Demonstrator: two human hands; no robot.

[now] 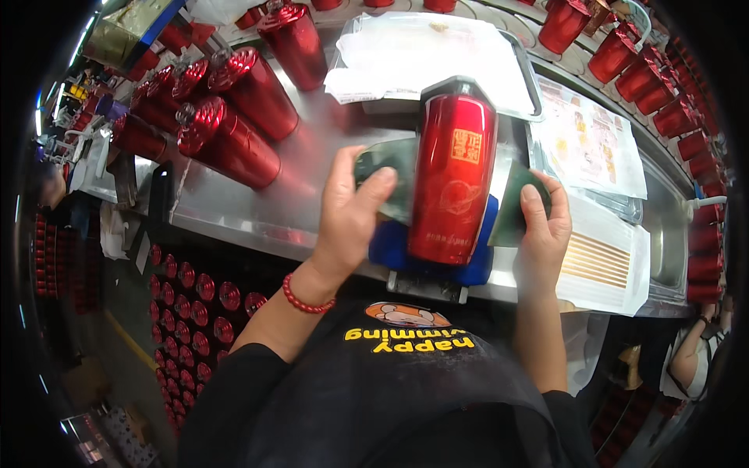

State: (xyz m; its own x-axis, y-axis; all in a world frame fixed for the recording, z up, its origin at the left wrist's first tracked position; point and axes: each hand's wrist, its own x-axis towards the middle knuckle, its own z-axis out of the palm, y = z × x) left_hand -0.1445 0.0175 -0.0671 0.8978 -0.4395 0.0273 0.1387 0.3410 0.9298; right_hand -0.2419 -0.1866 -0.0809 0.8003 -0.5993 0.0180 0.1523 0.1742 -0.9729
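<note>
A shiny red bottle-shaped vessel lies in front of me on a blue support. A gold square emblem and a faint heart outline mark its upper side. To its left, my left hand pinches a dark green, partly see-through sheet between thumb and fingers. On the other side, my right hand grips a similar green piece. Whether the two are one sheet running beneath the vessel or separate pieces, I cannot tell. A red bead bracelet circles my left wrist.
Several capped red vessels stand on the metal bench at left. White sheets cover a tray at the back. Printed sheets and a strip-lined sheet lie at right. More vessels line the conveyor. Another person's arm shows at far right.
</note>
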